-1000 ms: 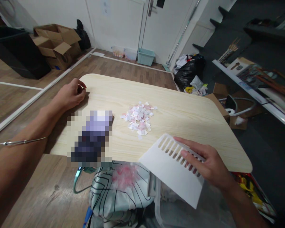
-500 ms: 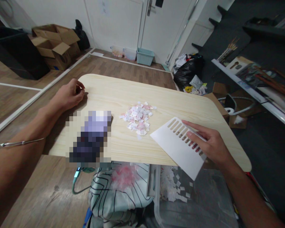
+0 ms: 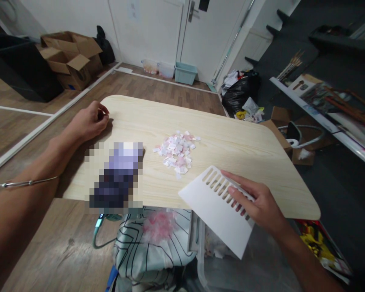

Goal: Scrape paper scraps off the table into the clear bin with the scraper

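Observation:
My right hand (image 3: 257,202) is closed on a white slotted scraper (image 3: 214,215), its fingers over the row of oval slots. The scraper is tilted over the table's near edge, part of it above a clear plastic bin (image 3: 202,259). To its upper left, apart from it, a pile of small white and pink paper scraps (image 3: 178,150) lies on the pale wooden table (image 3: 231,142). My left hand (image 3: 93,119) rests at the table's left edge, fingers loosely curled with a gap at the thumb, holding nothing I can see.
A pixelated phone-like object (image 3: 118,174) lies on the table's left. Below the near edge are striped cloth (image 3: 134,247) and a pink translucent heap (image 3: 160,227). Cardboard boxes (image 3: 76,65), a black bin (image 3: 24,69), a black bag (image 3: 240,91) and a shelf (image 3: 316,111) stand around.
My right hand and the scraper have moved left and toward me, further over the near edge and the clear bin. My left hand and the paper pile have stayed put.

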`<state>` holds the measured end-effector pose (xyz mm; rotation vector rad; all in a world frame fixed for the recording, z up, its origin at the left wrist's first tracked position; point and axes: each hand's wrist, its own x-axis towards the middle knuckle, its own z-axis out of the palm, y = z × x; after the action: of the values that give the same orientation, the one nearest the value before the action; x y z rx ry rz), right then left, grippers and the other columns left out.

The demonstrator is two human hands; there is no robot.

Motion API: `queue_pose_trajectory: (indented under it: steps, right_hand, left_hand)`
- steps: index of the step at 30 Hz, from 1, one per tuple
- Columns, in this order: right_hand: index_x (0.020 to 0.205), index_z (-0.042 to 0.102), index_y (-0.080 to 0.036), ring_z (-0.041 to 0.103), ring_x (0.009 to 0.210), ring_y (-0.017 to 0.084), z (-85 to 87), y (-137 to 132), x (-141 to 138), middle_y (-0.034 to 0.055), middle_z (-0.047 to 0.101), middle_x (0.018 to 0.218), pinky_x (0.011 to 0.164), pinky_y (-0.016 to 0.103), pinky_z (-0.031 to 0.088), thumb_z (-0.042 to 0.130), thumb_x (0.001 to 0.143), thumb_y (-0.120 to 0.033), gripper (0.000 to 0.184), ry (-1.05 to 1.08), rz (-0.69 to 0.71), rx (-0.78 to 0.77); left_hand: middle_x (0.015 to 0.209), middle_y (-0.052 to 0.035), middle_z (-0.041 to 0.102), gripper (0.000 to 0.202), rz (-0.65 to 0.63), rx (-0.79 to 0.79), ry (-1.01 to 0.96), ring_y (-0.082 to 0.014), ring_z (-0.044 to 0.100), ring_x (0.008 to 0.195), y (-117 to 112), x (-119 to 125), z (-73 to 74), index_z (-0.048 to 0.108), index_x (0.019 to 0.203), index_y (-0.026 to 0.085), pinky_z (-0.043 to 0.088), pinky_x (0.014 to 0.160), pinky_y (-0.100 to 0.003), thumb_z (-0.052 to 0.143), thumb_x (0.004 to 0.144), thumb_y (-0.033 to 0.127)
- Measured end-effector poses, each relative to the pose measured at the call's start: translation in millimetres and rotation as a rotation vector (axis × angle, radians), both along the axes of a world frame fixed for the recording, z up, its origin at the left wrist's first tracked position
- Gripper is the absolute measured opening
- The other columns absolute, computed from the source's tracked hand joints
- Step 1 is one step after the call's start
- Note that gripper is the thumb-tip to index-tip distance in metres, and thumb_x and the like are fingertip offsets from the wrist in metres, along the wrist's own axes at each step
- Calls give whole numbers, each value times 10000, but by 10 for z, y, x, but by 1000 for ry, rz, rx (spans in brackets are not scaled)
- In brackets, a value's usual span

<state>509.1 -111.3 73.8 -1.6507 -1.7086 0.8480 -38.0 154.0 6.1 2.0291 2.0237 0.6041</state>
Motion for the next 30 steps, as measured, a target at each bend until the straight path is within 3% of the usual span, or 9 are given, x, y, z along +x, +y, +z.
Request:
queue_pose_trajectory:
  steps: [3, 8, 11, 13, 15, 17, 25, 30]
  right_hand:
    - [1519, 1002, -243, 1000, 1284, 395, -24, -89, -108, 147, 958, 1509, 1030, 453, 840, 812, 1139, -429, 463, -27, 52, 43]
    - [1537, 998, -268, 1004, 1280, 383, -106, -238, -198, 146, 967, 1483, 1077, 449, 830, 790, 1185, -468, 455, -10, 107, 67]
    - [1498, 1019, -311, 996, 1301, 399, -66, -228, -150, 135, 974, 1487, 1092, 472, 829, 838, 1167, -506, 424, 8, 82, 90]
    - [1506, 1016, -317, 1008, 1210, 392, 14, -172, -96, 131, 1000, 1432, 1007, 466, 845, 881, 1145, -488, 422, 20, 11, 65]
    - [1578, 984, -305, 980, 910, 327, 96, -86, -46, 110, 1030, 1217, 763, 404, 823, 889, 1144, -469, 474, 47, -103, 26]
    - [1645, 949, -291, 854, 667, 250, 144, 14, -13, 69, 992, 1002, 582, 340, 729, 881, 1150, -462, 528, 75, -196, 9]
    - [1618, 963, -242, 775, 625, 227, 102, 163, -121, 64, 954, 925, 563, 332, 686, 845, 1136, -464, 544, 65, -118, -2]
    - [1605, 966, -236, 786, 640, 213, 118, 225, -176, 80, 1011, 1102, 574, 329, 683, 846, 1110, -442, 549, 40, -132, 61]
  left_hand:
    - [1014, -120, 788, 613, -17, 1, -2, -308, 672, 840, 1, -12, 9, 741, 1540, 94, 609, 934, -489, 612, 1082, 481]
    - [862, -38, 717, 562, -8, 28, -40, -282, 646, 787, 35, -59, -79, 740, 1516, 140, 591, 896, -454, 641, 1078, 478]
    - [856, -45, 714, 560, -2, 42, -33, -293, 663, 794, 51, -76, -123, 748, 1521, 139, 591, 895, -468, 629, 1102, 491]
    - [932, -84, 762, 585, -1, 43, -18, -308, 692, 837, 43, -63, -113, 754, 1537, 124, 605, 924, -485, 623, 1110, 502]
    - [1017, -117, 798, 591, 5, 41, -4, -316, 713, 887, 25, -36, -78, 760, 1533, 117, 609, 947, -486, 630, 1099, 498]
    - [1049, -123, 803, 572, 14, 29, 6, -315, 712, 907, 6, -9, -41, 759, 1515, 128, 599, 938, -471, 630, 1089, 487]
    - [1003, -90, 774, 590, -9, 11, -22, -278, 648, 829, 23, -44, -67, 724, 1539, 115, 568, 885, -442, 620, 1086, 478]
    - [1057, -121, 788, 593, -20, 35, 6, -302, 660, 875, 30, -62, -81, 740, 1514, 123, 566, 912, -462, 616, 1062, 485]
